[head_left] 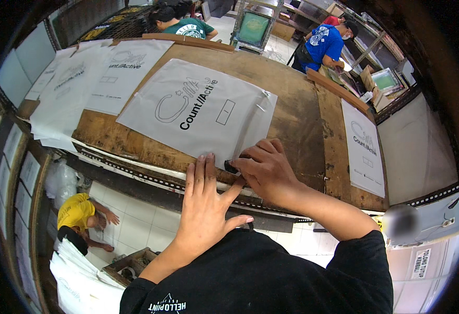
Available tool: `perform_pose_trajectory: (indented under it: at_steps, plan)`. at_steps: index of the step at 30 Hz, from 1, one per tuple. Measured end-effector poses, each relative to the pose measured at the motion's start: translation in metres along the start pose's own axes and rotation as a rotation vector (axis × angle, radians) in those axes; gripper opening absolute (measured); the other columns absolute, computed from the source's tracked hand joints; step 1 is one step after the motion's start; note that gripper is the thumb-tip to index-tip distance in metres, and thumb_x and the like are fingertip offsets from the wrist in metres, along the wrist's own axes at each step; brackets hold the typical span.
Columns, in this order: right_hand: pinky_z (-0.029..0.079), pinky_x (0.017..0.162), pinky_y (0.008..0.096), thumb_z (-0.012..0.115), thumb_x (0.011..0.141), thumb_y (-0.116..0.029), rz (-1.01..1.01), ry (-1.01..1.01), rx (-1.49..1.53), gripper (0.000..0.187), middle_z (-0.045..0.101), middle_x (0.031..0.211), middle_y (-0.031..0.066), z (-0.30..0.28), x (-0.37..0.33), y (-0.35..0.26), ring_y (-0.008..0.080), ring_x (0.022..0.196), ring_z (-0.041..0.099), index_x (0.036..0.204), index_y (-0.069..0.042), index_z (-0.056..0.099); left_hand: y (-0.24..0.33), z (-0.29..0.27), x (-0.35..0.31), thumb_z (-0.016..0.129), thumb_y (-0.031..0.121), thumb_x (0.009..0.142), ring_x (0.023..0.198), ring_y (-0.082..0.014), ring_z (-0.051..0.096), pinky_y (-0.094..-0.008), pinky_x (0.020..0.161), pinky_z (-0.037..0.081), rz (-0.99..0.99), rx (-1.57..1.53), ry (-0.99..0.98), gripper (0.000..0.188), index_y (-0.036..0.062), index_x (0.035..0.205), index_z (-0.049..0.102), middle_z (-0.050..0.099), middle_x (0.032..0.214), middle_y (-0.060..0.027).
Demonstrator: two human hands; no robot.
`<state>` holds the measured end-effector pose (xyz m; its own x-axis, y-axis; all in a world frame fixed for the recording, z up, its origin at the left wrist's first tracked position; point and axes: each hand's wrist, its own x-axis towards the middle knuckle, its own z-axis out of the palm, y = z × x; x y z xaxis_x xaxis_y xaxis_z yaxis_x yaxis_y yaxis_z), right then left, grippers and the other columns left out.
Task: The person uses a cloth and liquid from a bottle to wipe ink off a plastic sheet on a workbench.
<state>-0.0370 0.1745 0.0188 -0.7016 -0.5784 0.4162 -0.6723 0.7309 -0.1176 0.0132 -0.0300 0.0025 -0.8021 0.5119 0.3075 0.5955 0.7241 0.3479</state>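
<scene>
A white, semi-glossy plastic bag with black print lies flat on the worn wooden table, its near edge towards me. My left hand rests with fingers stretched over the table's front edge, fingertips on the bag's near edge. My right hand is closed on a small black object at the bag's near right corner. Most of that object is hidden by the fingers, so its kind cannot be made out. A glossy crease shows near the bag's far right corner.
Similar printed bags overlap at the left, and another printed sheet lies at the right. Wooden strips border the far edge. A person in yellow crouches at lower left; a person in blue stands beyond the table.
</scene>
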Motion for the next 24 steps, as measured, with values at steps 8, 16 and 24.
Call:
perform_pose_trajectory:
  at_steps: [8,16,24]
  plan:
    - [0.037,0.096,0.0424,0.068,0.081,-0.018,-0.106,-0.176,-0.078,0.027,0.064,0.097,0.0018,-0.020,0.013,-0.008,0.0211,0.100,0.057,0.106,-0.012,0.075,-0.003,0.001,-0.001,0.076,0.062,0.074,0.144,-0.0533,0.026,-0.0624,0.121,0.018,0.005,-0.015,0.016,0.075,0.0156,0.132,0.064,0.031,0.149,-0.0374]
    - [0.038,0.095,0.0406,0.073,0.073,-0.010,-0.022,-0.125,-0.239,0.026,0.070,0.093,-0.0007,-0.012,0.024,0.016,0.0193,0.095,0.060,0.098,-0.014,0.078,-0.002,-0.003,0.003,0.075,0.061,0.075,0.143,-0.0527,0.028,-0.0622,0.120,0.020,0.002,-0.005,-0.017,0.078,0.0198,0.139,0.059,0.032,0.149,-0.0371]
    - [0.044,0.093,0.0408,0.068,0.080,-0.007,0.038,-0.047,-0.443,0.022,0.071,0.094,0.0028,0.007,0.051,0.095,0.0217,0.099,0.063,0.099,-0.015,0.077,-0.004,-0.004,0.003,0.073,0.064,0.076,0.143,-0.0531,0.028,-0.0626,0.119,0.021,-0.019,0.022,-0.070,0.082,0.0238,0.145,0.054,0.033,0.148,-0.0367]
